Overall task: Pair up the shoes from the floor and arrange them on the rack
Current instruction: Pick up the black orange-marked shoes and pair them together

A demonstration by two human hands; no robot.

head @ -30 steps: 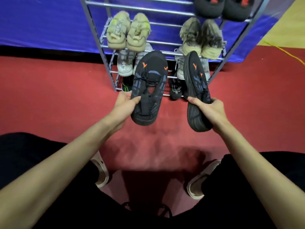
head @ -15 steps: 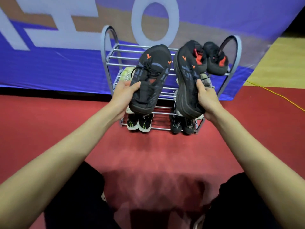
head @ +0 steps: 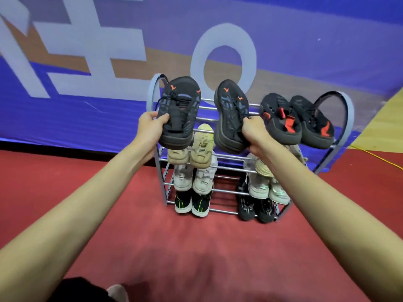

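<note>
Holding: one black shoe in each hand, raised level with the top shelf.
Left hand point(head: 152, 125): grip clenched round the heel end of the left shoe point(head: 180, 112), thumb over the collar; toe points up and away, likely so it can slide onto the bars sole first.
Right hand point(head: 254, 130): grip clenched on the right shoe point(head: 231, 115) at its heel, shoe tilted on its side, sole edge facing left.
Pairing: both carry matching orange marks at the toe, so they read as one pair.
Rack point(head: 345, 118): top shelf free on its left half, just behind the held shoes; black-and-red pair point(head: 297, 122) fills the right half.
Lower shelves: beige, white and dark pairs, each side by side, toes inward.
Floor point(head: 65, 192): no loose shoes in view; probably the last pair.
</note>
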